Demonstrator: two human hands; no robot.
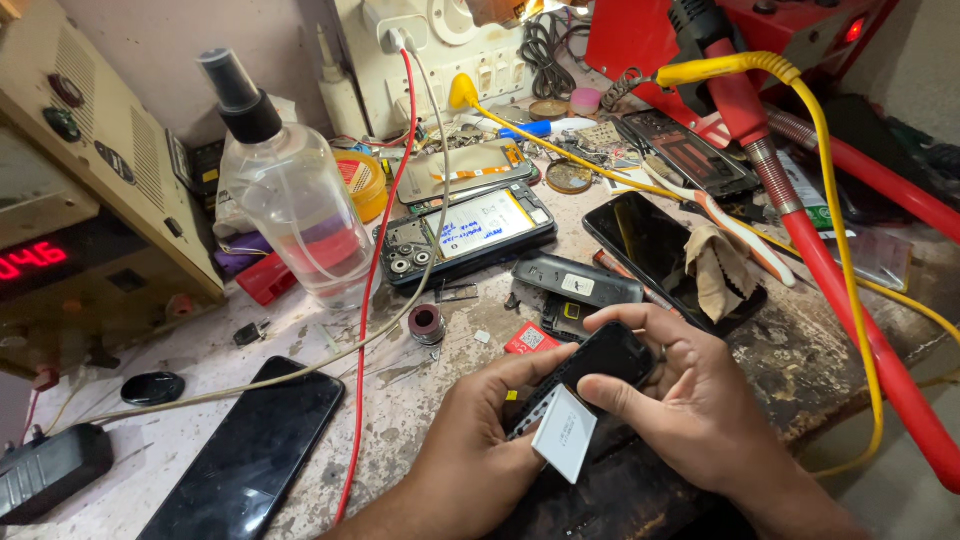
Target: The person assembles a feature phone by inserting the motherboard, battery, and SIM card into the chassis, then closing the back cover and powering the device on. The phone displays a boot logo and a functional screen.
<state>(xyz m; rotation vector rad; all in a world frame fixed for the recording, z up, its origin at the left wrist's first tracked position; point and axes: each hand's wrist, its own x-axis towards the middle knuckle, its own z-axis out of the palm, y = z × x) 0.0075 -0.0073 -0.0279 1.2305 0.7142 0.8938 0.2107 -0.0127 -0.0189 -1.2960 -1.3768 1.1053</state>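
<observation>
My left hand (478, 440) and my right hand (690, 400) together hold a small black device (600, 362) low in the middle of the head view. A thin white card-like piece (565, 432) sticks out under it, pinched between my right thumb and my left fingers. My left thumb presses along the device's left edge. My right fingers curl over its top. Just beyond my hands lie a small red card (530, 339) and a dark grey oblong device (577, 280).
An opened phone with its battery showing (470, 232) lies behind. A clear spray bottle (290, 190) stands at left. Black phones lie at front left (255, 450) and at right (650, 245) under a cloth (718, 268). Red (375, 270) and yellow (835, 200) cables cross the bench.
</observation>
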